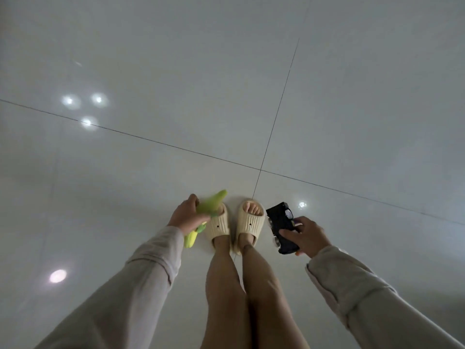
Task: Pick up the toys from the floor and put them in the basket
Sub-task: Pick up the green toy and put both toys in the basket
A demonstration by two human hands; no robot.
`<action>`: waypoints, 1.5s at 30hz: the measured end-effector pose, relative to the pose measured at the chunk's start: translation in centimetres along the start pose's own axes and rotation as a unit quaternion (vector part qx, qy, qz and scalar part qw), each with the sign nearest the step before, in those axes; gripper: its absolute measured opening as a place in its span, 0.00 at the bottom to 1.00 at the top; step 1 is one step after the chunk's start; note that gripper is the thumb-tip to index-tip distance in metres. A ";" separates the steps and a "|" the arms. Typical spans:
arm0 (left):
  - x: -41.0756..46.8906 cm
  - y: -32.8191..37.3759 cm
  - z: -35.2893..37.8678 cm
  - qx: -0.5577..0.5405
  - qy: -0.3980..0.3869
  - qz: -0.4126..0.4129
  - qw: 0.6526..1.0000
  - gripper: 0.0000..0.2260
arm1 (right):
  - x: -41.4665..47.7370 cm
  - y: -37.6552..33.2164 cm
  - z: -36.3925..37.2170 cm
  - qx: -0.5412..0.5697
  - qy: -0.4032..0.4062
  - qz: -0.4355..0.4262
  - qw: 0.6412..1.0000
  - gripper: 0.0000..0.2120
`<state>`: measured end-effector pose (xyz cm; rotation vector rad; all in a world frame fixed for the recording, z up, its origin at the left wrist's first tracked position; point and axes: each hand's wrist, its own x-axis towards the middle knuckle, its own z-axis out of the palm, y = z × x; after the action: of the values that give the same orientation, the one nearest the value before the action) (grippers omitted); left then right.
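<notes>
My left hand [186, 215] grips a soft green and yellow plush toy [210, 204], which sticks out above and below the fist, over my left slipper. In my right hand [306, 236] I hold a black toy car [280, 224] with silver wheels, just right of my right foot. Both toys are off the floor. No basket is in view.
I look straight down at a glossy pale tiled floor [226, 84] with dark grout lines crossing near my feet. My two feet in cream slippers [249, 222] stand between the hands. Bright lamp reflections dot the tiles.
</notes>
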<state>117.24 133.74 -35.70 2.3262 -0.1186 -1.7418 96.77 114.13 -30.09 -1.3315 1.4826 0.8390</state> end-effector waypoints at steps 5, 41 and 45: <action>-15.3 0.0 -3.8 -0.039 -0.015 -0.027 0.999 0.15 | -12.8 -1.0 -3.5 0.001 0.012 -0.019 1.000 0.25; -44.8 -10.7 17.3 -0.598 0.225 -0.194 0.744 0.27 | -24.7 -5.9 -7.2 -0.356 -0.030 -0.210 0.910 0.24; -45.9 -10.2 20.8 -0.633 0.224 -0.211 0.710 0.31 | -26.7 -7.5 -2.5 -0.428 -0.064 -0.246 0.867 0.24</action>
<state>83.36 150.06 -0.67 1.5513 1.3273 -0.7219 102.76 119.45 -3.41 -2.1235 0.5696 1.2624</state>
